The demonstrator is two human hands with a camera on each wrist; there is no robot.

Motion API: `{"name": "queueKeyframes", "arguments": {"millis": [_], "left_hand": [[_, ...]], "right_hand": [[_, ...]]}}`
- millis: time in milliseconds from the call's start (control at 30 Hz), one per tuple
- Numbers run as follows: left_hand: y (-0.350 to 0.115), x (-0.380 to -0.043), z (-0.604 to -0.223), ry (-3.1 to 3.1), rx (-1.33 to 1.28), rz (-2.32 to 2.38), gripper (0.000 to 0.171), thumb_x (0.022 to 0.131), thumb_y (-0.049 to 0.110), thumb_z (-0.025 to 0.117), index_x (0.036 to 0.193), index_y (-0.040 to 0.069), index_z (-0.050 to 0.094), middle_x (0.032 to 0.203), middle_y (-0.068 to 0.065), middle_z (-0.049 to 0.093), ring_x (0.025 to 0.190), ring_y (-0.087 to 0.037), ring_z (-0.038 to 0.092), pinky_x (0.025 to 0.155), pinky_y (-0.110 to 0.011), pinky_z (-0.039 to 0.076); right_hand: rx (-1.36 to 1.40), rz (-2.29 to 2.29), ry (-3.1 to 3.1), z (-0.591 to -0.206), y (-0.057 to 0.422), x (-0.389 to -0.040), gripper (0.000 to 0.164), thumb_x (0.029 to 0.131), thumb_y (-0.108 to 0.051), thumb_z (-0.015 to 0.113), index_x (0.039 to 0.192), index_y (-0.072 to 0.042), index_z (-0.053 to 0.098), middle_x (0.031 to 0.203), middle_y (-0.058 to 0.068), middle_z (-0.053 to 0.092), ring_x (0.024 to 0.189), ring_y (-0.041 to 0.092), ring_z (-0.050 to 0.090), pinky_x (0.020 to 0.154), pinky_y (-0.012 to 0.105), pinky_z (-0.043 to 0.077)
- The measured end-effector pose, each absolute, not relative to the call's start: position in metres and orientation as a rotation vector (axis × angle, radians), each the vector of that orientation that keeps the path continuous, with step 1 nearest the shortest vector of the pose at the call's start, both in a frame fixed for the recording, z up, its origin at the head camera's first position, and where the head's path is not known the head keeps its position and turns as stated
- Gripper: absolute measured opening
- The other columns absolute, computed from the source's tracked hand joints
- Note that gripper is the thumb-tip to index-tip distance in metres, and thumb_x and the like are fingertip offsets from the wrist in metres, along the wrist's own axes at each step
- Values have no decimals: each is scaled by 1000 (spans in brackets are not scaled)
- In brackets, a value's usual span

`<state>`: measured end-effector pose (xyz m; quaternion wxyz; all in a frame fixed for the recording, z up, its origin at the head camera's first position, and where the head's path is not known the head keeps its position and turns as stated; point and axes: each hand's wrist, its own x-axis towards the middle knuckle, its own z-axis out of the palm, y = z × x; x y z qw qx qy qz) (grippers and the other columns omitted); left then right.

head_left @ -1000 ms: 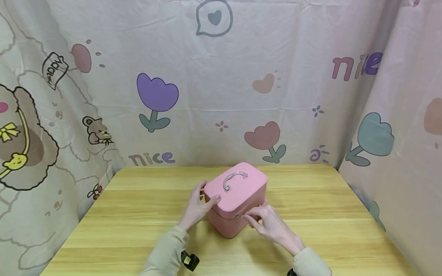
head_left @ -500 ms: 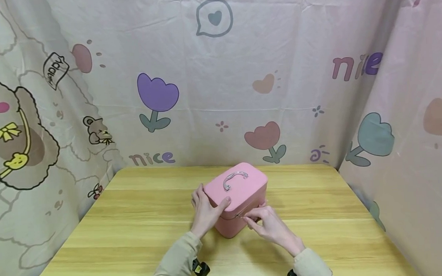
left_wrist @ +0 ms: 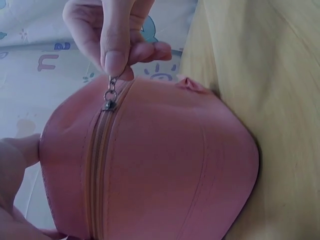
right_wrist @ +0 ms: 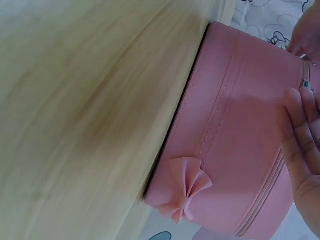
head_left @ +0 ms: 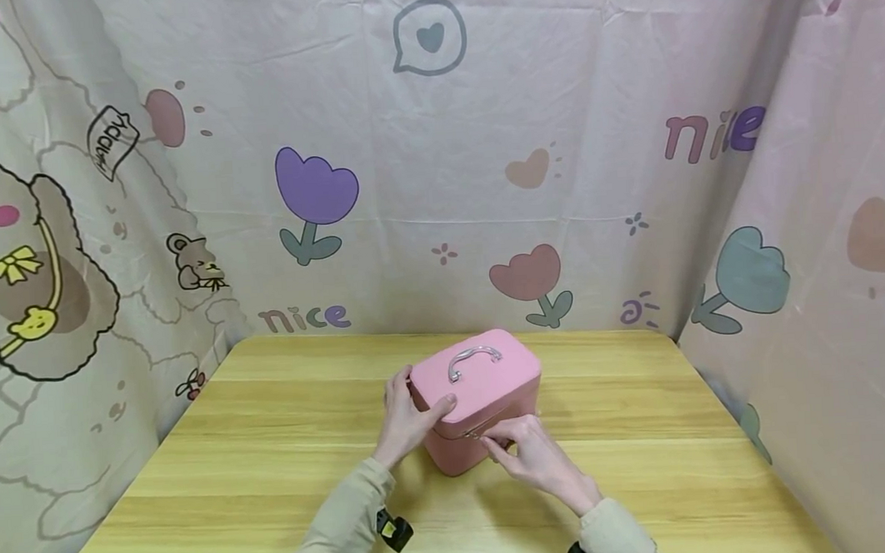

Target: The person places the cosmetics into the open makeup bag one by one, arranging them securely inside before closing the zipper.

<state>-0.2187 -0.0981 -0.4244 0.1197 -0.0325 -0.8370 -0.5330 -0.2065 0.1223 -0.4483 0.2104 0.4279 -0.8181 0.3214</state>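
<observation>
A pink vanity case point(head_left: 486, 387) with its lid down stands turned at an angle on the wooden table. My left hand point(head_left: 407, 420) grips the lid's near left corner, thumb on top and fingers round the side. At the front, my right hand point(head_left: 530, 451) pinches the zipper pull point(left_wrist: 111, 87) between thumb and forefinger. In the left wrist view, the pull's small chain is taut from the slider point(left_wrist: 109, 105), and the zipper track point(left_wrist: 99, 175) runs below it. The right wrist view shows more zipper track point(right_wrist: 267, 187) beyond the right hand's fingers.
A silver handle point(head_left: 473, 358) arches over the lid. Low on the case's front sits a pink bow point(right_wrist: 186, 189). Printed curtains point(head_left: 435, 143) hang behind and beside the wooden table point(head_left: 271, 452). Black wrist cameras point(head_left: 394, 530) sit at the sleeves.
My left hand has slid right along the lid's edge, then slightly back. The right hand has shifted a little left with the zipper pull, and the case has moved slightly.
</observation>
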Motion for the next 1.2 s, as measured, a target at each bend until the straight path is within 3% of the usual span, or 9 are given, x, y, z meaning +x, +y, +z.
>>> {"name": "queueKeyframes", "arguments": {"millis": [233, 400, 633, 867, 1033, 1200], "left_hand": [[-102, -220, -421, -2481, -154, -1575, 95, 80, 27, 82, 150, -11, 31, 148, -35, 34, 136, -49, 41, 118, -61, 35], [-104, -223, -420, -2506, -196, -1571, 95, 81, 27, 82, 149, -12, 30, 148, -36, 33, 134, -51, 43, 117, -60, 38], [-112, -229, -419, -2534, -278, -1676, 99, 82, 31, 81, 153, -11, 25, 152, -36, 27, 139, -54, 39, 119, -58, 35], [-120, -233, -414, -2573, -280, -1791, 103, 82, 32, 81, 157, -5, 20, 159, -33, 23, 144, -53, 34, 121, -57, 31], [-113, -229, -414, -2530, -239, -1743, 96, 85, 24, 79, 155, -9, 21, 156, -35, 26, 142, -53, 36, 120, -58, 33], [-96, -214, -420, -2499, -116, -1551, 87, 90, 31, 73, 153, -9, 27, 148, -32, 30, 137, -50, 39, 116, -64, 37]], "right_hand": [[1141, 856, -2257, -450, 122, -206, 12, 87, -2, 71, 81, -11, 77, 62, -10, 67, 61, -13, 51, 56, 17, 50], [1160, 897, -2219, -450, 126, -207, 18, 87, 3, 70, 75, -11, 72, 59, -5, 63, 60, -11, 48, 51, 15, 49], [1110, 948, -2216, -451, 137, -209, 14, 85, 6, 71, 78, -5, 75, 62, 1, 67, 59, -10, 49, 50, 13, 50], [1082, 951, -2234, -452, 140, -209, 13, 85, 5, 71, 79, -5, 75, 63, -1, 67, 60, -10, 48, 50, 8, 46], [1078, 954, -2254, -452, 139, -209, 13, 86, 5, 70, 80, -6, 76, 65, 0, 69, 61, -10, 52, 53, 5, 47], [1073, 970, -2247, -452, 138, -208, 14, 87, 5, 70, 79, -5, 75, 64, 1, 69, 60, -10, 54, 54, 5, 48]]}}
